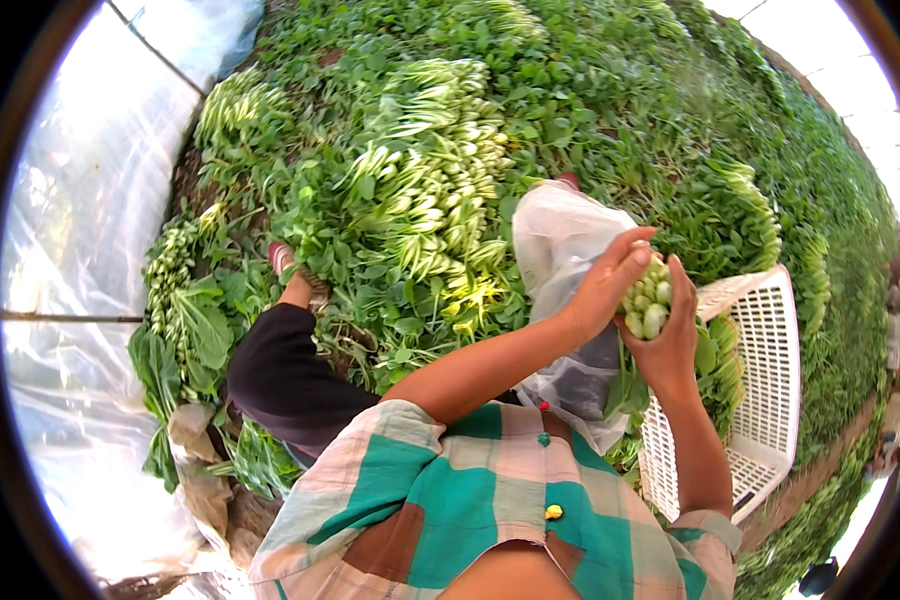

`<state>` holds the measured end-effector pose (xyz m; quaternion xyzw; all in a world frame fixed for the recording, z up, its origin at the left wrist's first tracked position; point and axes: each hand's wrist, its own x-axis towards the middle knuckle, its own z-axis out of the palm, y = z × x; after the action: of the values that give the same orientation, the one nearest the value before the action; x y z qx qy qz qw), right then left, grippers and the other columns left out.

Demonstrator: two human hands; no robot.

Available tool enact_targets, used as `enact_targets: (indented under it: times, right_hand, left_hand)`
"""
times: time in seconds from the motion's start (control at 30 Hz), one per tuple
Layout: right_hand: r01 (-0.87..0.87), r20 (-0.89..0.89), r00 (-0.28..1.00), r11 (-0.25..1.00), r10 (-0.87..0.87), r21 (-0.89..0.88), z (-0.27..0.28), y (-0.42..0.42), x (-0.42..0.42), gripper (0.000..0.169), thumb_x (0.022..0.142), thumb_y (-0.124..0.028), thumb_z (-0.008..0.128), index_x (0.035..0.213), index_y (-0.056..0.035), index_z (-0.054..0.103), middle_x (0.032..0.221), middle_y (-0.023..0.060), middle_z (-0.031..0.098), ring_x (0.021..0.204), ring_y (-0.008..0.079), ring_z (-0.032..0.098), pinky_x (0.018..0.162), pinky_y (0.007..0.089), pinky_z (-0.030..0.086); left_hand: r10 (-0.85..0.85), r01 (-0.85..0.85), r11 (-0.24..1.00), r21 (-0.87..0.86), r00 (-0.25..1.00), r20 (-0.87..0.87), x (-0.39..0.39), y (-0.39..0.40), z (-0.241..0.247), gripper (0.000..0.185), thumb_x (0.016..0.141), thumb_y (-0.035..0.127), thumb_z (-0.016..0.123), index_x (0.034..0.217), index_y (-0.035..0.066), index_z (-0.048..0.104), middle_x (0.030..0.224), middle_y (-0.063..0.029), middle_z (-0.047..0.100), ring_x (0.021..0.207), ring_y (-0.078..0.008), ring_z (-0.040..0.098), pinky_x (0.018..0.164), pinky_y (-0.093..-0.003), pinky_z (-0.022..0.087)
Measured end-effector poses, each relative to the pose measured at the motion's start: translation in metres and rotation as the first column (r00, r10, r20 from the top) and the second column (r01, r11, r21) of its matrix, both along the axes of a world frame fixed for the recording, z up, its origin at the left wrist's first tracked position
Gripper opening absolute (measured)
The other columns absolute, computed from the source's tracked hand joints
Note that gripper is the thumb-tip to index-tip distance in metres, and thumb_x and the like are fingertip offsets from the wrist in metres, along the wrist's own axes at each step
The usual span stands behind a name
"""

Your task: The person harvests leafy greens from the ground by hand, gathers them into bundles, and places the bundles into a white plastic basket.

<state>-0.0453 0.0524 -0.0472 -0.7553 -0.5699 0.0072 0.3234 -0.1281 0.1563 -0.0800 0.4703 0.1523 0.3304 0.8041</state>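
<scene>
A bunch of leafy greens (647, 296) is between my two hands, its pale cut stem ends facing up and its leaves hanging below. My right hand (664, 341) cups the bunch from the right and below. From the left, my left hand (616, 281) presses against it, fingers straight and thumb on the stem ends. Under the hands, a translucent plastic sheet (570, 240) covers my right leg. Just right of the bunch stands a white plastic crate (772, 375), with bundled greens (724, 367) inside.
A long pile of cut greens (450, 172) lies ahead, stems together. Smaller piles rest at the far left (236, 109), near left (169, 281) and right (750, 217). Growing leafy plants (600, 90) cover the ground. A clear plastic greenhouse wall (82, 225) rises at left.
</scene>
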Motion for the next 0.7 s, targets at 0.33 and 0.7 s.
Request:
enact_targets:
  times: [0.33,0.7]
  right_hand:
    - [0.125,-0.009,0.992,0.992,-0.125,0.004,-0.025,-0.017,0.005,0.082,0.065,0.0,0.075,0.134,0.0013,0.032,0.125,0.0206,0.044,0.115,0.0365,0.044,0.099,0.0414,0.035]
    - [0.13,0.004,0.991,0.991,-0.13,0.043,-0.037,-0.022,0.011,0.091,0.067,0.002,0.072,0.14,0.0004,0.018,0.133,0.019,0.036,0.122,0.0308,0.039,0.103,0.0376,0.032]
  left_hand:
    - [0.582,-0.125,0.784,0.608,0.489,-0.65,-0.149,0.148,-0.201,0.032,0.079,0.01,0.062,0.11,0.008,0.059,0.107,-0.0121,0.056,0.087,-0.0239,0.057,0.076,-0.0338,0.048]
    - [0.573,0.503,0.619,0.604,0.236,-0.785,-0.174,0.227,-0.237,0.049,0.068,0.003,0.069,0.112,0.013,0.05,0.112,-0.0125,0.045,0.095,-0.0326,0.054,0.077,-0.0414,0.049]
